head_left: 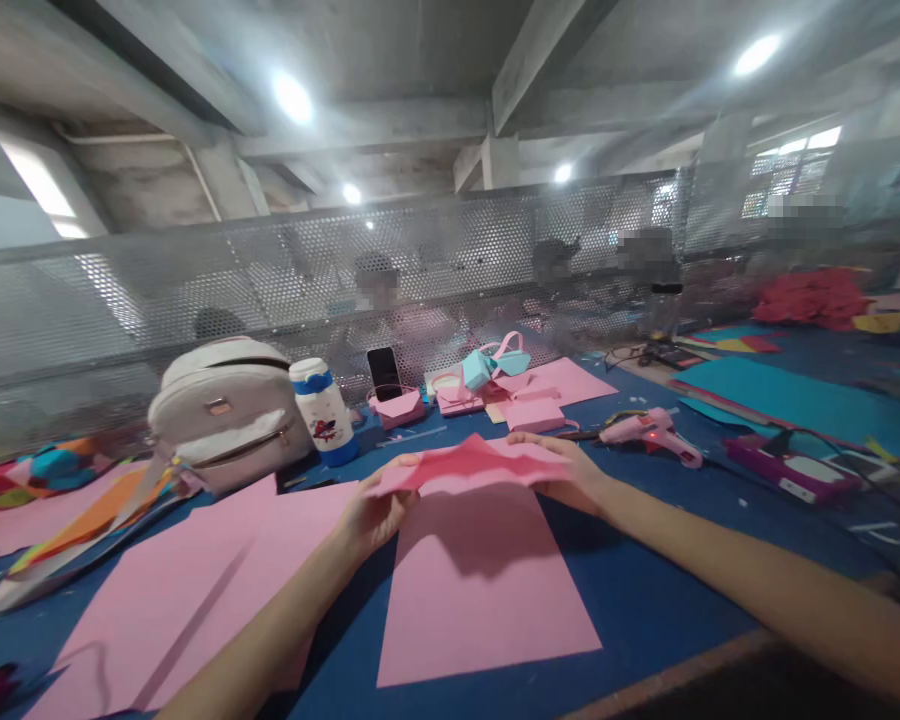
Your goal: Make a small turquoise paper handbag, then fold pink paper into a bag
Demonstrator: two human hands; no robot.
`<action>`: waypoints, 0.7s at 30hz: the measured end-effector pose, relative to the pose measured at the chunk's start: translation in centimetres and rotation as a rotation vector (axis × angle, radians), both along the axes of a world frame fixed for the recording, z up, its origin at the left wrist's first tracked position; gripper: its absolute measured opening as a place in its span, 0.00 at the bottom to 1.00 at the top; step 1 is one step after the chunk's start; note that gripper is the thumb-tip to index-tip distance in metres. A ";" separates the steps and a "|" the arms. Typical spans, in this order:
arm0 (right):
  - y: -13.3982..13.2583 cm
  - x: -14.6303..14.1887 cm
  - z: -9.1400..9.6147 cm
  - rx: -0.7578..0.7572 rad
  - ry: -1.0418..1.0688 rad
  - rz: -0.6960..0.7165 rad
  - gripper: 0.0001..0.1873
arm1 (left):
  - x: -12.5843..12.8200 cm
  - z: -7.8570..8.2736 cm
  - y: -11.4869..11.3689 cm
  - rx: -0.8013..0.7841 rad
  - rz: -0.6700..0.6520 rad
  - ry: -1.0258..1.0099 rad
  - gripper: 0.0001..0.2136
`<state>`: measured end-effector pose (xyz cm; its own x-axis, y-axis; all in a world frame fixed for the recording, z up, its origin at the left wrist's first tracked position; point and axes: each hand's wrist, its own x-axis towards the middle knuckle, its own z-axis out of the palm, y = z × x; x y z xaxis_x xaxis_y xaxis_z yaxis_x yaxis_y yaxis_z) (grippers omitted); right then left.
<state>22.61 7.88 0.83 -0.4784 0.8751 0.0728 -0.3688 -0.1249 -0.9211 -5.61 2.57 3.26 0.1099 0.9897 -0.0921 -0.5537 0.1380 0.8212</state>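
Note:
Between both hands, a folded piece of pink paper [480,463] with a jagged upper edge is held in the air. My left hand [382,508] pinches its left end and my right hand [566,478] grips its right end; some fingertips are hidden behind it. Beneath it a flat pink sheet [487,610] lies on the blue table, with the held paper's shadow across it. More pink sheets [187,590] spread out to the left, partly under my left forearm.
Behind stand a white backpack [225,410], a bottle [324,415], a phone [384,372] and small pink paper bags [399,408]. To the right lie a pink glue gun [649,432], a purple device [791,470] and blue sheets [802,395]. A perforated metal screen [450,270] closes off the back.

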 end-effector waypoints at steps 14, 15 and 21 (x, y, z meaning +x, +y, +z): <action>1.3 -0.5 -1.2 0.189 -0.207 -0.349 0.21 | 0.8 -1.7 0.4 0.158 -0.038 0.470 0.12; 1.4 -0.4 -1.1 0.234 -0.222 -0.379 0.21 | 0.7 -1.9 0.5 0.159 -0.025 0.522 0.11; 1.7 0.3 -0.3 0.408 -0.332 -0.447 0.22 | 0.9 -1.9 0.4 0.172 0.035 0.649 0.12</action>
<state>22.87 9.57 0.51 -0.1319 0.9273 0.3504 0.0060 0.3542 -0.9351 -4.75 2.95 1.40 0.0529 0.9981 0.0301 0.0583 -0.0332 0.9977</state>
